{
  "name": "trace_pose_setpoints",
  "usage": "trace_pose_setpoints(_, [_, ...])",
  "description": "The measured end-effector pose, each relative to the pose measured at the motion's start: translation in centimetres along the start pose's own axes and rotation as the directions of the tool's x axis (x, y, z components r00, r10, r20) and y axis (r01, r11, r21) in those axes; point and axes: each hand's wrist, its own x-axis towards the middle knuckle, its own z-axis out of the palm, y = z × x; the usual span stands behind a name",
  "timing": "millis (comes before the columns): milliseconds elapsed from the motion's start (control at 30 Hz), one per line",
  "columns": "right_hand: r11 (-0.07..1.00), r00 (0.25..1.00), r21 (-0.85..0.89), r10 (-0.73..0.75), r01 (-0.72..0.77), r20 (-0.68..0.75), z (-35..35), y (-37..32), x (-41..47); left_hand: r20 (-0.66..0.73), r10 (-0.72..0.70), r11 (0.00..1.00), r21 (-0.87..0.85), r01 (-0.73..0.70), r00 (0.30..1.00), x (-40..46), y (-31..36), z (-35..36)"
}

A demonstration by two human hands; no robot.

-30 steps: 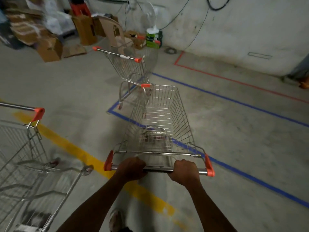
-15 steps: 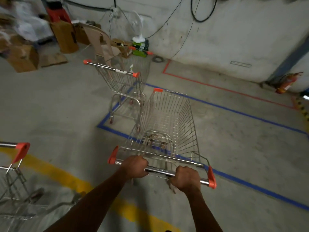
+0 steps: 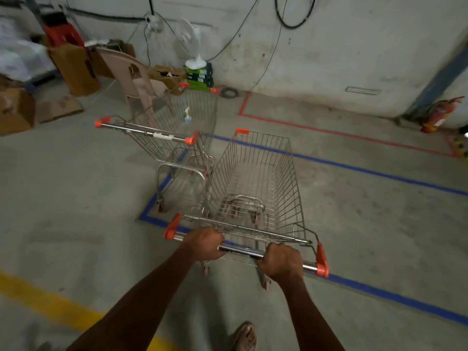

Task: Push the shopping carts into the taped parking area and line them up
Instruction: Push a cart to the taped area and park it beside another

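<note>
Both hands, left (image 3: 203,243) and right (image 3: 283,262), grip the pushed cart's (image 3: 255,178) handle bar. Its long axis runs toward 12 o'clock across the blue tape (image 3: 395,297). The parked cart (image 3: 177,138) sits just beside it at 11 o'clock, nearer the left hand.

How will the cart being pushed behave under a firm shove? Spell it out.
The cart probably rolls easily: it stands on wheels on smooth concrete, and its wire basket is empty, so likely light. Both hands, left hand and right hand, grip its handle. Shoved crooked, it may clip the parked cart close alongside.
</note>
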Motion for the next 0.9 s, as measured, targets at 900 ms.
trace_pose_setpoints(900, [0.982,0.982,-0.02,0.186,-0.186,0.015,-3.3,3.7,32.9,0.01,0.209,0.977,-0.041,-0.208,0.978,31.2,-13.1,-11.2])
